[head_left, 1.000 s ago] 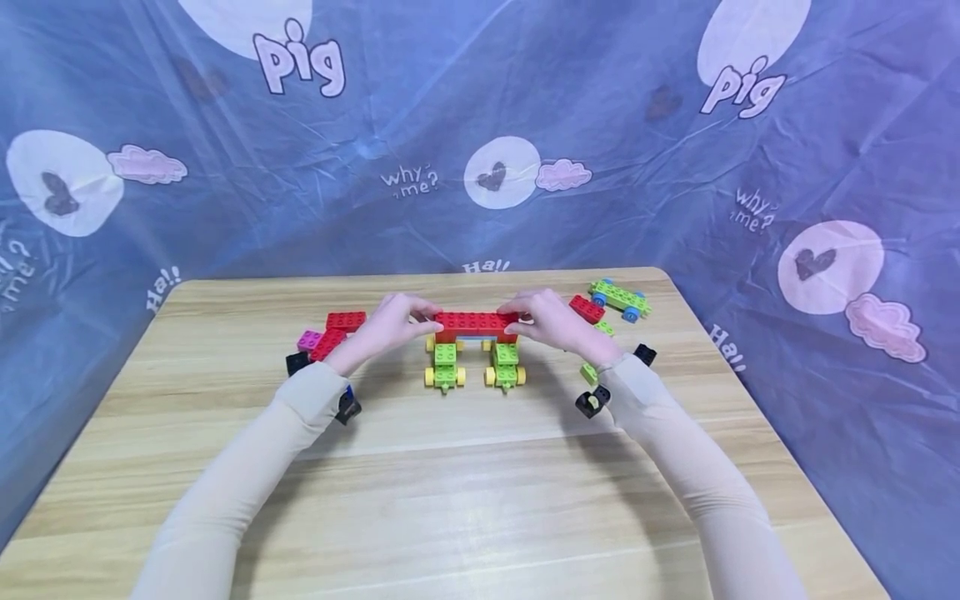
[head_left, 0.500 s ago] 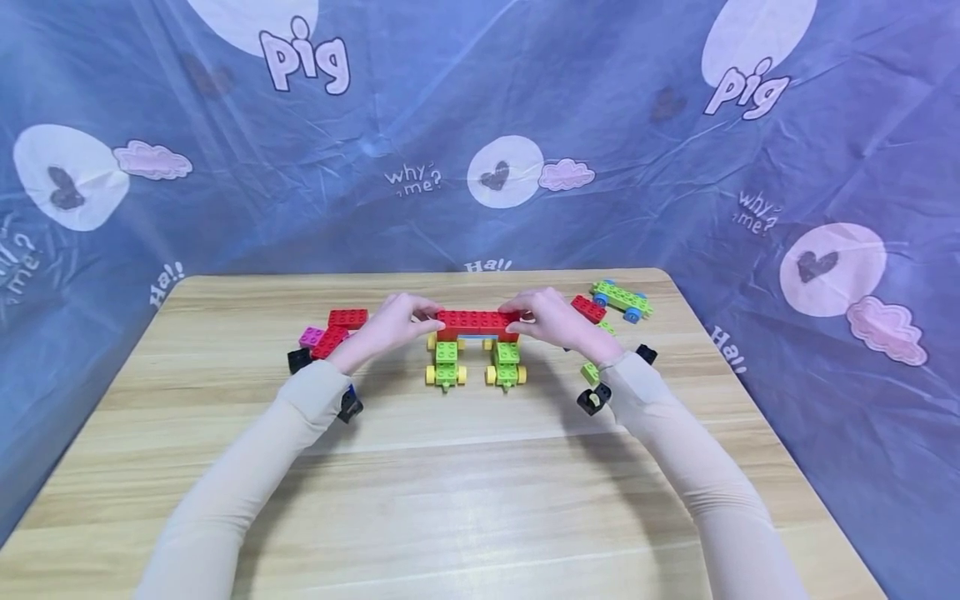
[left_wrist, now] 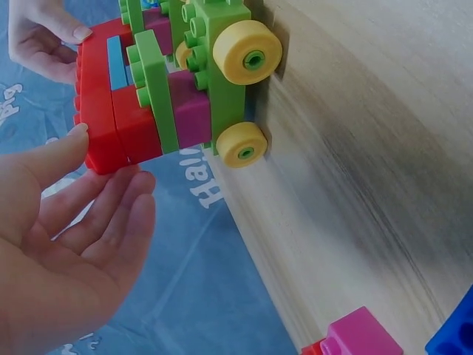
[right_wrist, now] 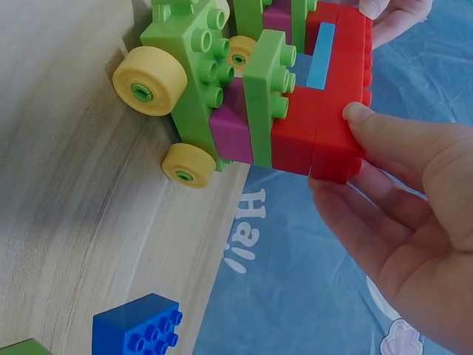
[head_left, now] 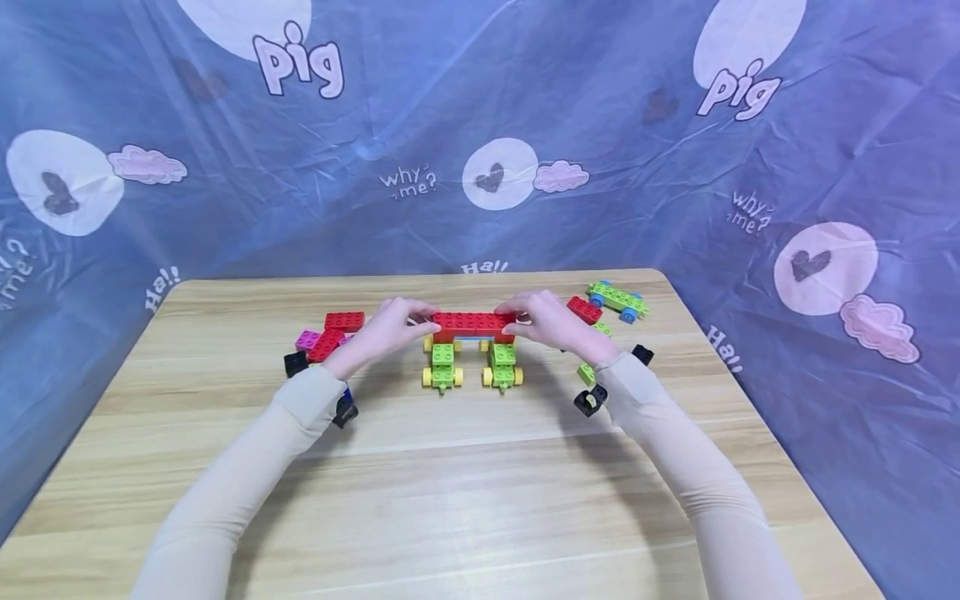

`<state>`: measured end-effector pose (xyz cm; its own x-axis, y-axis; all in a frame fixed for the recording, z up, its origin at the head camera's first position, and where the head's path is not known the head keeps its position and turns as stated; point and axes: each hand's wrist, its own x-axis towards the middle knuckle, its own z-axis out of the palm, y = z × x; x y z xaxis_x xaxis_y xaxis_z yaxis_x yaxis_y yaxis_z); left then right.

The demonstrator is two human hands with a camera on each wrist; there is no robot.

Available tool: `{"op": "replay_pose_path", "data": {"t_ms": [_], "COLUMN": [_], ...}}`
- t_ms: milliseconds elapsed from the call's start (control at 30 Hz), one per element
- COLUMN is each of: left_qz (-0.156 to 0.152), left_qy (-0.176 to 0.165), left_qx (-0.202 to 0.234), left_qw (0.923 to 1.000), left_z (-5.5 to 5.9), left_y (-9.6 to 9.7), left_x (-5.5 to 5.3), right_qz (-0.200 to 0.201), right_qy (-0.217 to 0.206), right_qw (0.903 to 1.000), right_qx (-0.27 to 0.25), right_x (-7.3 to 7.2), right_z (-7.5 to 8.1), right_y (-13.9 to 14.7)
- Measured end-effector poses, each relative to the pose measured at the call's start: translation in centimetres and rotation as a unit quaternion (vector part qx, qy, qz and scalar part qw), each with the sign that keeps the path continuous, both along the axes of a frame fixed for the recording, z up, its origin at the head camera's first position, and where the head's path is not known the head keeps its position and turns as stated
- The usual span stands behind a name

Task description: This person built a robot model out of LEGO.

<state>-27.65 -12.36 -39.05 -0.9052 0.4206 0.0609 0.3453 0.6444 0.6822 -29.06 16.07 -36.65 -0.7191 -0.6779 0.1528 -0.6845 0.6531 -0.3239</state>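
Note:
A row of red toy building bricks (head_left: pixel 474 323) lies across two small wheeled stacks at the table's far middle. My left hand (head_left: pixel 392 325) pinches the row's left end between thumb and fingers, and my right hand (head_left: pixel 550 322) pinches the right end likewise. Each stack has a green wheeled base (head_left: pixel 442 379) with yellow wheels (left_wrist: pixel 240 50). The left wrist view shows a purple brick (left_wrist: pixel 191 109) above one base, then a green brick (left_wrist: pixel 157 92) and red ones. Under the red row, between the stacks, a light blue brick (right_wrist: pixel 321 56) shows. My fingers hide parts of the row's ends.
Left of the hands lie red bricks (head_left: pixel 345 321) and a pink brick (head_left: pixel 307 339). To the right are a red brick (head_left: pixel 584 310), a green wheeled base with blue wheels (head_left: pixel 617 300) and a blue brick (right_wrist: pixel 126 325). A blue cloth (head_left: pixel 480 225) hangs behind the table.
The head view shifts slightly. Both hands keep their grip on the red row's ends, and the stacks stay in place.

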Motion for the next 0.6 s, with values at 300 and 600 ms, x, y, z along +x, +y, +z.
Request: {"op": "replay_pose_path", "data": {"t_ms": [300,600], "left_qz": [-0.011,-0.041], "left_qy": [0.014,0.044], "left_qx": [-0.016,-0.023], "left_qw": [0.9997,0.9979], "left_z": [0.2,0.6], "left_y": [-0.3,-2.4], "left_x": [-0.1,0.3], "right_qz": [-0.002,0.007], "right_qy": [-0.015,0.0], "right_qw": [0.9999,0.9999], "right_qx": [-0.007,-0.011], "right_x": [-0.1,0.0], "right_z": [-0.2,-0.3], "right_y": [0.0,0.2]}}
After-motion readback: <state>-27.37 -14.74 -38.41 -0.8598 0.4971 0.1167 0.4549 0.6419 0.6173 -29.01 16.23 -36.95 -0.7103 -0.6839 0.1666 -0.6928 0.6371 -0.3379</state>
